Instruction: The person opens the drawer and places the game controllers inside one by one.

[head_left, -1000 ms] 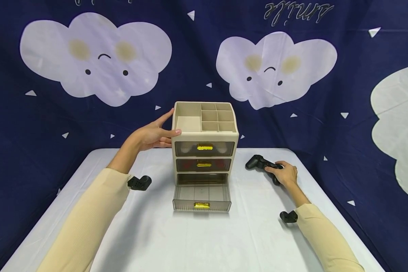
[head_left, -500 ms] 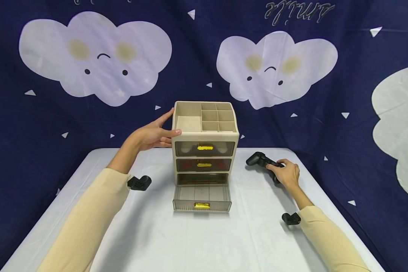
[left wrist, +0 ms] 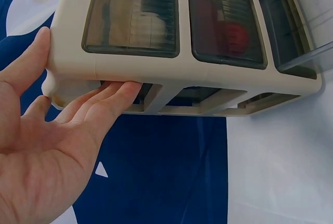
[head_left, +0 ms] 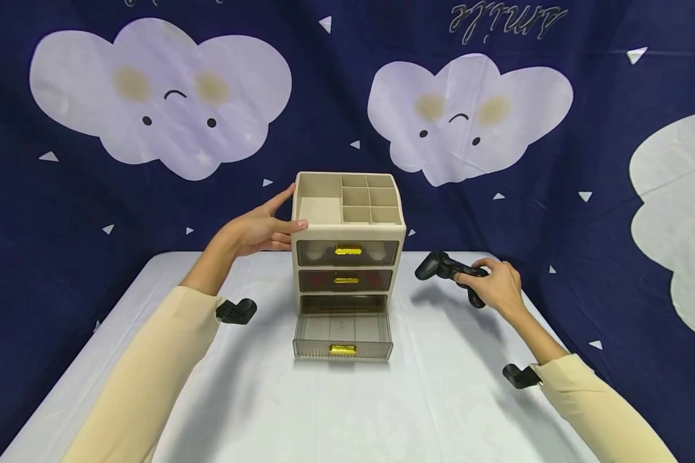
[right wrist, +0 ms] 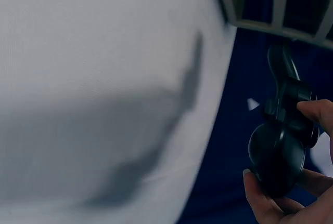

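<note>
A cream desktop drawer organizer [head_left: 350, 231] stands upright with its bottom drawer [head_left: 343, 328] pulled out. My left hand [head_left: 257, 230] lies against the organizer's left side near the top, thumb at the front corner. In the left wrist view the fingers [left wrist: 112, 99] of that hand are fairly straight along the side wall. To the right of the organizer, my right hand [head_left: 495, 283] grips a black game controller [head_left: 440, 265] by one end. The controller is lifted above the table, its shadow falling apart from it. In the right wrist view thumb and fingers pinch the controller [right wrist: 281, 146] from opposite sides.
The organizer's top has one large and several small compartments [head_left: 370, 198]. Two upper drawers [head_left: 347, 253] are closed, with dim items behind their smoky fronts. A white cloth covers the table [head_left: 347, 418]. Behind hangs a dark blue curtain [head_left: 324, 83] with clouds.
My right hand has raised the game controller off the table, and the right forearm has shifted to the right. The left hand and organizer stay in place.
</note>
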`<state>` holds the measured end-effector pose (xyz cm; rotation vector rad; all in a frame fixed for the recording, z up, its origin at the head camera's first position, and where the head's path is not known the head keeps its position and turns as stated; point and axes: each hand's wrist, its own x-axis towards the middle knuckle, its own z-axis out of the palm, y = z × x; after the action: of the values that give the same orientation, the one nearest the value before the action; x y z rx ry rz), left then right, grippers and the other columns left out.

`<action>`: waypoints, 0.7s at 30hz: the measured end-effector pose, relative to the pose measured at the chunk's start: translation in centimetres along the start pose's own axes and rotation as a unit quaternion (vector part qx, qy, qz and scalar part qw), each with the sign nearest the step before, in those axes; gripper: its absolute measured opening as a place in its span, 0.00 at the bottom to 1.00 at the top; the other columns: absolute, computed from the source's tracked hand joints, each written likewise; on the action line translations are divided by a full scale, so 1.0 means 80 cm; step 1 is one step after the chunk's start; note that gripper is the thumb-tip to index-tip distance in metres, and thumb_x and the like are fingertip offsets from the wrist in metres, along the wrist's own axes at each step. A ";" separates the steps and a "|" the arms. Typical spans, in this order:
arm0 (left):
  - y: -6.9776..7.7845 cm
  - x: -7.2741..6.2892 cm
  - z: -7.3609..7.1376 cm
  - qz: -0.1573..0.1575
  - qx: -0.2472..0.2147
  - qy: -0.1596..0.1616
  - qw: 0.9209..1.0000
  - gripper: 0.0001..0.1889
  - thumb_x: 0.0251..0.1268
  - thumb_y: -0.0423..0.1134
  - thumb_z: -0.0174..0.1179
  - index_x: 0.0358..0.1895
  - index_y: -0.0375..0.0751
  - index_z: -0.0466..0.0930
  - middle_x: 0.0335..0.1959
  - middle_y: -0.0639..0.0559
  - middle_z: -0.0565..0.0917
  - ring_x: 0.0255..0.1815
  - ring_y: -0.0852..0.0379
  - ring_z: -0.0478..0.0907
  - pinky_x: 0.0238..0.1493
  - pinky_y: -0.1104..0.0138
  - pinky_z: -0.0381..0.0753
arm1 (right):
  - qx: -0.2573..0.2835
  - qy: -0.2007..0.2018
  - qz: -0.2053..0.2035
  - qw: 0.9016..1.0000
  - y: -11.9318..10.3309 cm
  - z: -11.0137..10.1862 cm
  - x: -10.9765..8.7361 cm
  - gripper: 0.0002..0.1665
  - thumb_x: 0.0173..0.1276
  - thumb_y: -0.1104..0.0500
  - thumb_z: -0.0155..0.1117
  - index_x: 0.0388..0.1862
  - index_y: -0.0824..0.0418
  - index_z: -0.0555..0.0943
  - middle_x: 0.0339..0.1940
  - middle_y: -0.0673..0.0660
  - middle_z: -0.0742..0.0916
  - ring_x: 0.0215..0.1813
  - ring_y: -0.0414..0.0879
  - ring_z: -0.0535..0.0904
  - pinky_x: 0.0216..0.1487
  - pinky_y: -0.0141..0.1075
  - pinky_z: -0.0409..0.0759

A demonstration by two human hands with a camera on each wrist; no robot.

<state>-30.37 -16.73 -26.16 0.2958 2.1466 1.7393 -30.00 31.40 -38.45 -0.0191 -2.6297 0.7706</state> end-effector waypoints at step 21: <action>-0.001 0.001 0.002 0.007 0.001 -0.003 1.000 0.52 0.74 0.40 0.61 0.80 0.78 0.28 0.72 0.30 0.68 0.66 0.34 0.76 0.69 0.47 0.75 | -0.041 -0.061 -0.096 0.993 -0.087 -0.059 -0.039 0.29 0.50 0.40 0.81 0.44 0.56 0.87 0.38 0.60 0.82 0.41 0.54 0.76 0.38 0.43 0.72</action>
<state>-30.38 -16.57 -26.27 0.3159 2.1465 1.7428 -24.70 27.52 -32.37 0.2628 -2.7259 0.6161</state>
